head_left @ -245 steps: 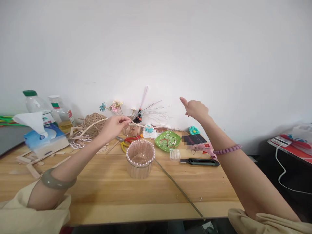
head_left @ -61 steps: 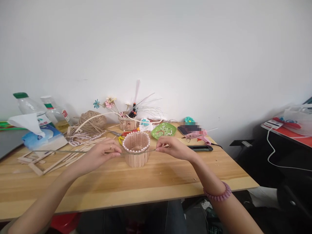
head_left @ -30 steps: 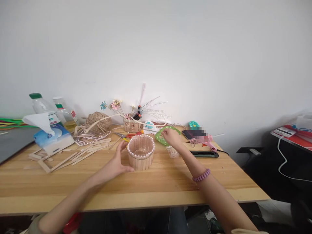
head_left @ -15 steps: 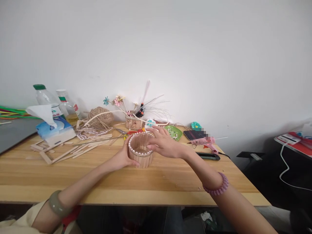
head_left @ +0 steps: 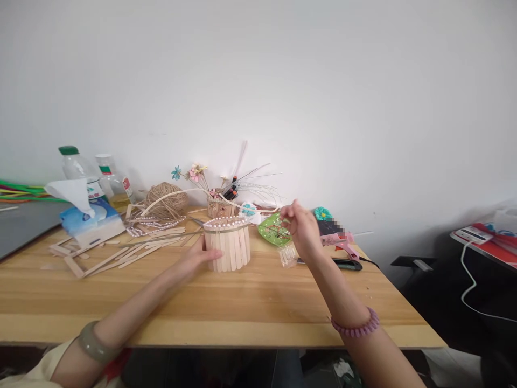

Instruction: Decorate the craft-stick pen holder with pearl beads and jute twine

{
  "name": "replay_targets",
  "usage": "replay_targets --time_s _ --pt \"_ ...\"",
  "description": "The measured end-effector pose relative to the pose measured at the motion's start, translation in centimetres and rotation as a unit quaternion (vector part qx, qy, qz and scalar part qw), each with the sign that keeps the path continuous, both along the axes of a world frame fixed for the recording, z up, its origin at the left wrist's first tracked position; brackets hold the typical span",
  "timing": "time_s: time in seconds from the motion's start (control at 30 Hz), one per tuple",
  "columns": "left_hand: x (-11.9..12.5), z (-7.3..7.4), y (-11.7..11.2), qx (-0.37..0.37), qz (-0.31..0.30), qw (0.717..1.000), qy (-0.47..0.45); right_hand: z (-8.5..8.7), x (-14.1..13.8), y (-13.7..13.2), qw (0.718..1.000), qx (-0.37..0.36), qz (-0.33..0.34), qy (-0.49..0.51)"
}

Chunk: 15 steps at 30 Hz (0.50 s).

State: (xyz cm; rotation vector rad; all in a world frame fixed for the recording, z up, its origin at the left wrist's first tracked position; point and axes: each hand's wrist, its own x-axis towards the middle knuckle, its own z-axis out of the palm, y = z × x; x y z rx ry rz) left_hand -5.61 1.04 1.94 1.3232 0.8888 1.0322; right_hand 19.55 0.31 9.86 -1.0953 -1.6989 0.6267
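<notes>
My left hand (head_left: 204, 256) grips the left side of a round pot made of craft sticks (head_left: 232, 249), its thumb across the front. The pot stands on the table, with a string of pearl beads (head_left: 226, 222) along its rim and a thin cord just beneath. To the right, my right hand (head_left: 301, 226) is raised, apart from the pot, with fingers curled together; whatever they hold, if anything, cannot be made out. Behind it lies a green dish (head_left: 269, 229) with small beads. Under the hand is a small clear plastic piece (head_left: 287, 255).
Loose craft sticks (head_left: 139, 252), a twine ball (head_left: 165, 199) and a tissue pack (head_left: 92, 223) are at left. Behind the pot stands a small holder (head_left: 221, 206) with flowers and markers. A pink glue gun (head_left: 347, 247) and a box cutter (head_left: 343, 263) lie at right.
My right hand has moved from the pot's opening rightward toward the green dish, its fingers now curled. The pot has tipped from leaning toward me to more upright, showing its stick side.
</notes>
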Motion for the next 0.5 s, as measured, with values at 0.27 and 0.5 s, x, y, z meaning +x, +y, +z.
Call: replay_targets --time_s 0.27,0.5 --pt "1.5 1.9 0.5 0.027 0.067 0.997 0.009 -1.8 -2.2 -0.7 0.994 -0.040 0.025 -0.097" --pt "4.0 3.1 2.7 0.096 0.187 0.977 0.035 -1.9 -2.5 1.1 0.994 0.024 -0.074 -0.071"
